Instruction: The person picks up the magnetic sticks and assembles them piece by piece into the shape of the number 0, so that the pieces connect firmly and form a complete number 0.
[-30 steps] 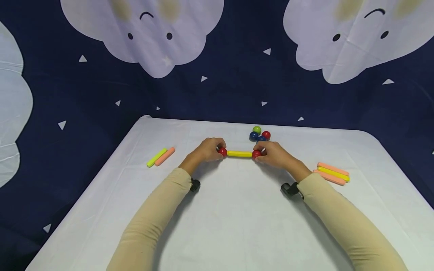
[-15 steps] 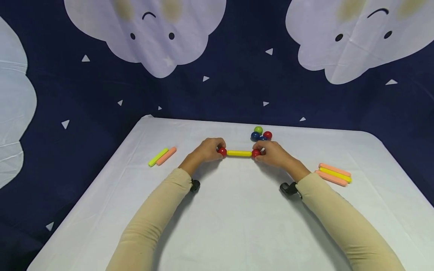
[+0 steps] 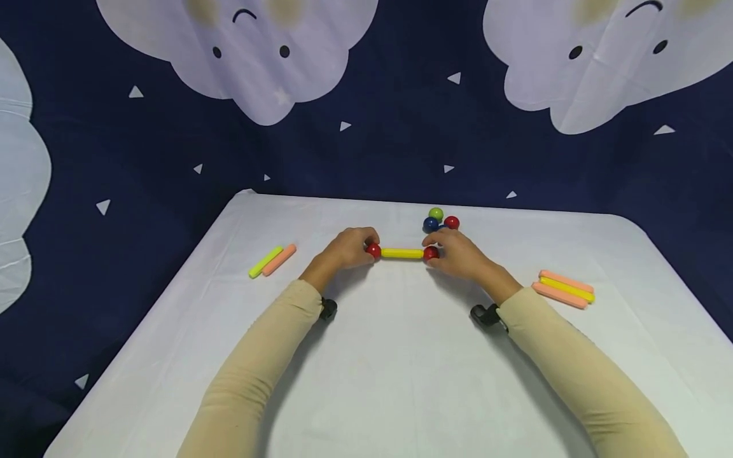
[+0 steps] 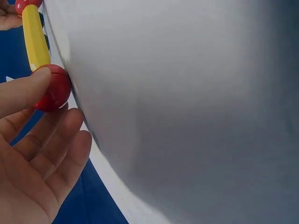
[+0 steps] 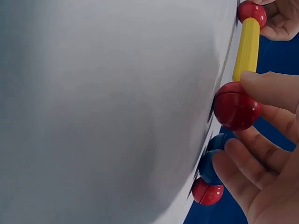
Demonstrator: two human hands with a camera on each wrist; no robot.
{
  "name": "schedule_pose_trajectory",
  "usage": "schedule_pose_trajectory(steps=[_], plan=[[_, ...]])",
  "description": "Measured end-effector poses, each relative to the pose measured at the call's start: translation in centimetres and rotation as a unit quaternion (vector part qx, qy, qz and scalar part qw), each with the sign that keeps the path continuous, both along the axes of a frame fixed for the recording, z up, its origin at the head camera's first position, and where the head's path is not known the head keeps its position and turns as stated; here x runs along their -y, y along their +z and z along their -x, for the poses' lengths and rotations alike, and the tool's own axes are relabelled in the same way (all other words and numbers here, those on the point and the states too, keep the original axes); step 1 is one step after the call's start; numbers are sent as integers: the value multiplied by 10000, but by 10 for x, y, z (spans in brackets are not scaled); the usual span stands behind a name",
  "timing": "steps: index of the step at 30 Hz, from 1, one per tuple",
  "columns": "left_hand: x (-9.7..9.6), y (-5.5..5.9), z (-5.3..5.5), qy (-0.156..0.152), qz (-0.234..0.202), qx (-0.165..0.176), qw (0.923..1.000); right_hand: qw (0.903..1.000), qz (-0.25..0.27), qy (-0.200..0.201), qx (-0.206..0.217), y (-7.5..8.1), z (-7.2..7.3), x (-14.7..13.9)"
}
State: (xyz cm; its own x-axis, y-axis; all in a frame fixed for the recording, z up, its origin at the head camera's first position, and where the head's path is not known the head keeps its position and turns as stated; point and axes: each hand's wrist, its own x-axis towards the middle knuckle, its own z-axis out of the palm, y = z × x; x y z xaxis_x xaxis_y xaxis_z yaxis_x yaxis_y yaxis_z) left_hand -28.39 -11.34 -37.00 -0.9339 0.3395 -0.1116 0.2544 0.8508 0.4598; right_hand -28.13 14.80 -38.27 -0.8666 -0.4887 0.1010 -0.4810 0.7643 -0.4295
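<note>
This looked like a screened-off tabletop set, home or studio unclear: a navy-blue cloth backdrop (image 3: 401, 152) printed with puffy white clouds (image 3: 252, 73) stood behind a white-covered table (image 3: 395, 369).

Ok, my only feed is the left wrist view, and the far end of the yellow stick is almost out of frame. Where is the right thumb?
Observer: In the right wrist view, the thumb of the right hand partly covers the spot where the yellow stick meets the red ball.

Operator: Anything loose on the table beyond that hand?

Observer: Yes, the head view shows a small group of balls near the table's far edge, including a green ball.

Operator: And out past the left hand?

Observer: Two sticks lie side by side to its left, a lime one and an orange one.
</note>
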Motion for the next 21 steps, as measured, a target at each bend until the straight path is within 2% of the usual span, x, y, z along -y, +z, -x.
schedule_pose_trajectory(steps=[11, 21], plan=[[3, 2, 0, 71, 25, 158, 9998, 9992, 300, 242, -138, 4, 1, 16], [24, 9, -6, 196, -129, 46, 9997, 9974, 137, 691, 126, 8, 10, 52]])
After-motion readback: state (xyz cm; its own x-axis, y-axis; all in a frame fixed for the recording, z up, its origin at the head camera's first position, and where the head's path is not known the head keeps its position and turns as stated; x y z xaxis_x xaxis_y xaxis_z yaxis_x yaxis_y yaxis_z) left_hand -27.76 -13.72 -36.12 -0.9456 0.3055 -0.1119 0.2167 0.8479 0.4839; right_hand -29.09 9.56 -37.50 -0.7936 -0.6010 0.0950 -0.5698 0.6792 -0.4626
